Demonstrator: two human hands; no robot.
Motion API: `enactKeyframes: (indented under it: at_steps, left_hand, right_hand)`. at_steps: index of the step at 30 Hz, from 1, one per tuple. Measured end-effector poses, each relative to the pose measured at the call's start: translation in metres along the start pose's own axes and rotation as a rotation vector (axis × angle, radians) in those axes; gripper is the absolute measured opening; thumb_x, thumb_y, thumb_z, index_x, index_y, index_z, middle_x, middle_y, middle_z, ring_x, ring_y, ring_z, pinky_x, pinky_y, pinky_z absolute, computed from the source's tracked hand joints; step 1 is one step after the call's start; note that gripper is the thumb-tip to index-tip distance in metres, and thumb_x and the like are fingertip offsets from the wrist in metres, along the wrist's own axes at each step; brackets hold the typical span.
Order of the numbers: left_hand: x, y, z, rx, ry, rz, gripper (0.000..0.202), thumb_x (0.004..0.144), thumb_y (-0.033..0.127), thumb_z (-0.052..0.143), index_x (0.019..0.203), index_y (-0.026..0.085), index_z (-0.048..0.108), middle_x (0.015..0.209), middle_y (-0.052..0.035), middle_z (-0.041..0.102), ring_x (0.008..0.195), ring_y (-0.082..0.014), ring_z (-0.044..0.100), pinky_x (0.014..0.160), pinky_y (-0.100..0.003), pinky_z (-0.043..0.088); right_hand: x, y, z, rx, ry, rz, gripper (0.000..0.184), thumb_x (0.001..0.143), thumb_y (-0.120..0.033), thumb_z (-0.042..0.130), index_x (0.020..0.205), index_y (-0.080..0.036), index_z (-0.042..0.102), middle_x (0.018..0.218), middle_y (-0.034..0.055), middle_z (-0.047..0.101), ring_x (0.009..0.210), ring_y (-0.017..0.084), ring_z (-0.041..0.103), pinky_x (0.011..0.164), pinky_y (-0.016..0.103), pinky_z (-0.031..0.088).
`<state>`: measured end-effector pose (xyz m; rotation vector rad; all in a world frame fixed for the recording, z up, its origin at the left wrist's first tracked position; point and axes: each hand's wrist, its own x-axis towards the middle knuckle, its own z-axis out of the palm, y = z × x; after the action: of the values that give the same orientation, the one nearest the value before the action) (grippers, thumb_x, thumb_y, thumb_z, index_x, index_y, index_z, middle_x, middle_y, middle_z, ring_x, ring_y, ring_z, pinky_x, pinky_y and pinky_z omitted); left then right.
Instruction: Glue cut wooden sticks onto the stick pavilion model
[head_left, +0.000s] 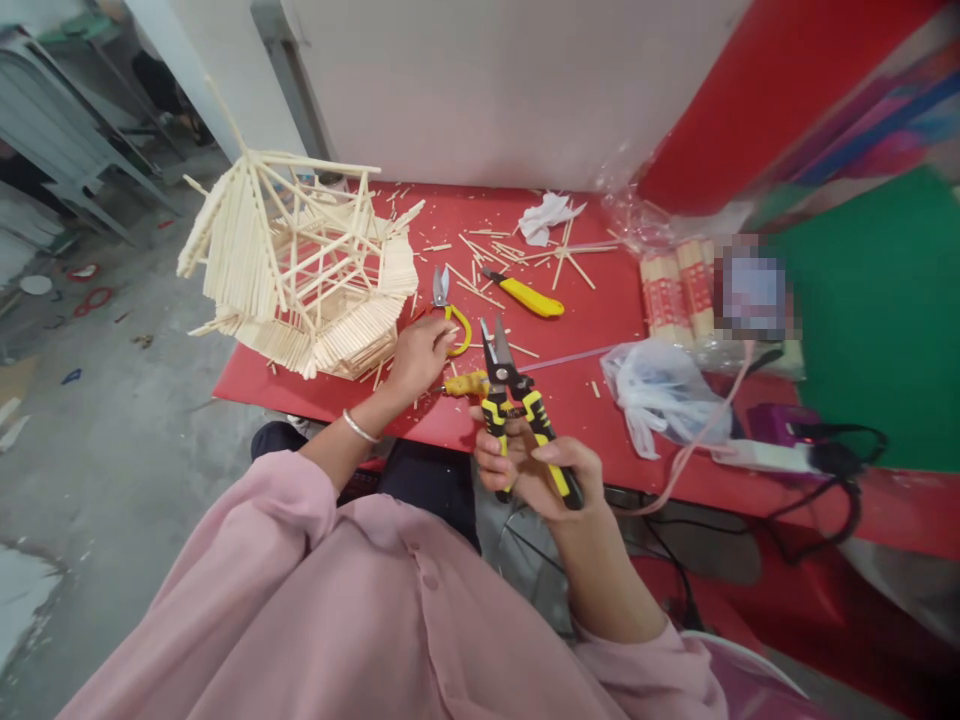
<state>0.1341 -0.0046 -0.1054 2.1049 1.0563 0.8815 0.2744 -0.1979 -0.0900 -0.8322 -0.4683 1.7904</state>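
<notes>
My right hand [540, 465] is wrapped around the black and yellow handles of a pair of wire strippers [501, 385], whose blades point up and stand apart. My left hand [421, 352] has its fingers drawn together beside yellow-handled scissors [459, 330]; a tiny pale bit shows at the fingertips, too small to name. Left of that hand is a house-like model of thin wooden sticks [300, 270], with slatted roof parts and an open frame. A yellow glue gun [465, 384], partly hidden by the strippers, lies between my hands.
On the red table [570, 340] lie a yellow utility knife [531, 297], loose sticks [487, 255] and a crumpled tissue [547, 218]. To the right are bundled sticks [667, 300], a plastic bag [664, 390], a power strip [765, 455] with cables, and a green board [877, 320].
</notes>
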Motion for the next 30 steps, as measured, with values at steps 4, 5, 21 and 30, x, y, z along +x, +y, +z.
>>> enactKeyframes:
  at_steps: [4, 5, 21, 30]
  left_hand:
    - [0.016, -0.007, 0.006, 0.096, 0.046, 0.023, 0.041, 0.081, 0.009, 0.065, 0.122, 0.017, 0.068, 0.123, -0.0131, 0.071, 0.120, -0.0284, 0.062, 0.108, -0.044, 0.045]
    - [0.016, -0.005, 0.005, 0.055, 0.050, 0.035, 0.049, 0.080, 0.010, 0.067, 0.129, 0.017, 0.064, 0.129, -0.0140, 0.068, 0.126, -0.0293, 0.059, 0.110, -0.046, 0.043]
    - [-0.048, 0.027, -0.011, -0.852, 0.020, -0.361, 0.038, 0.079, 0.035, 0.073, 0.109, 0.018, 0.058, 0.075, -0.0016, 0.075, 0.056, -0.0169, 0.071, 0.060, -0.029, 0.057]
    - [-0.091, 0.026, -0.048, -0.943, -0.050, -0.404, 0.039, 0.081, 0.051, 0.073, 0.093, 0.019, 0.055, 0.074, -0.0042, 0.076, 0.059, -0.0182, 0.073, 0.065, -0.032, 0.059]
  right_hand:
    - [0.014, -0.005, -0.004, 0.271, -0.149, 0.125, 0.048, 0.060, -0.036, 0.062, 0.105, -0.022, 0.069, 0.084, 0.0043, 0.051, 0.068, 0.014, 0.036, 0.057, 0.029, 0.036]
    - [0.016, -0.005, -0.003, 0.309, -0.191, 0.136, 0.050, 0.060, -0.036, 0.061, 0.107, -0.021, 0.069, 0.084, 0.0036, 0.050, 0.067, 0.013, 0.034, 0.056, 0.028, 0.035]
    - [0.064, -0.085, -0.018, -1.242, 0.441, -0.155, 0.041, 0.070, -0.053, 0.065, 0.099, -0.023, 0.065, 0.089, 0.0063, 0.066, 0.083, 0.025, 0.060, 0.072, 0.036, 0.046]
    - [0.181, -0.107, -0.028, -1.962, 0.724, -0.128, 0.055, 0.079, -0.043, 0.062, 0.125, -0.013, 0.062, 0.135, 0.0258, 0.060, 0.126, 0.044, 0.052, 0.101, 0.058, 0.041]
